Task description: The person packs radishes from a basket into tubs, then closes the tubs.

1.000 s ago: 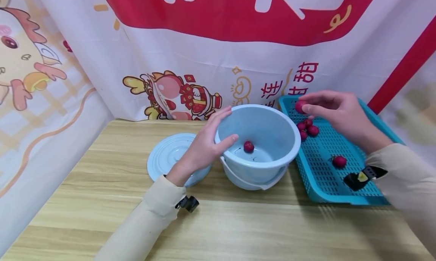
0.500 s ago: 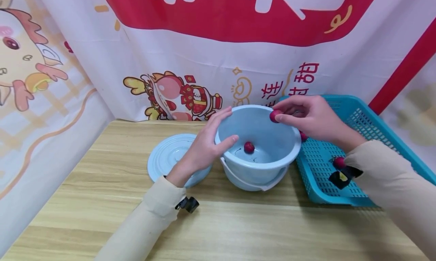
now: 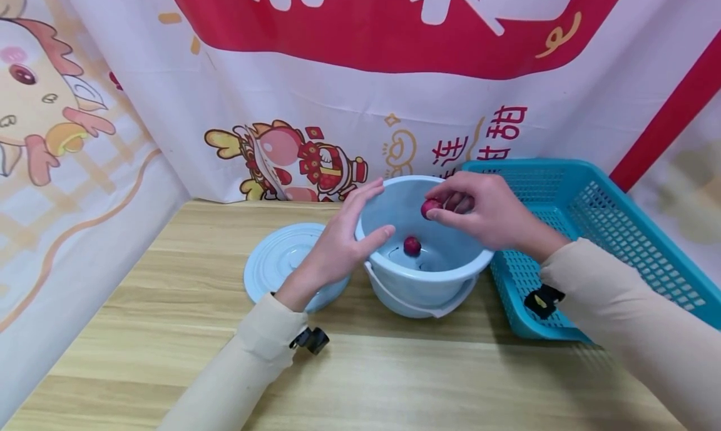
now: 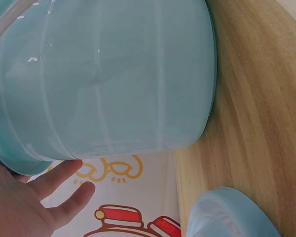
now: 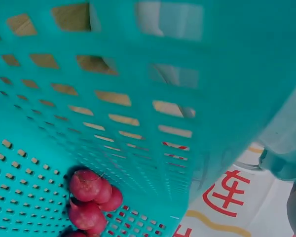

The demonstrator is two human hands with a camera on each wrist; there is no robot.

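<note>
My right hand (image 3: 479, 209) pinches a small red radish (image 3: 430, 208) between thumb and fingertips, over the open mouth of the pale blue bucket (image 3: 424, 293). Another radish (image 3: 412, 246) lies on the bucket's floor, near a few dark strands. At the bucket's left rim rests my left hand (image 3: 343, 243), its fingers straight along the outside and its thumb reaching over the edge. In the left wrist view, two fingertips (image 4: 64, 175) show beside the bucket wall (image 4: 128, 79). Several radishes (image 5: 91, 197) sit clustered in the teal basket (image 5: 19, 138); in the head view my right arm hides them.
A pale blue lid (image 3: 281, 256) lies flat on the wooden table (image 3: 186, 281), left of the bucket and partly under my left wrist. The teal basket stands close on the bucket's right. A printed cloth (image 3: 332, 99) hangs behind. The bucket's handle (image 3: 417, 306) hangs down in front.
My right hand has carried the pinched radish leftward from above the basket to over the bucket's inside. My left hand and the bucket have stayed in place.
</note>
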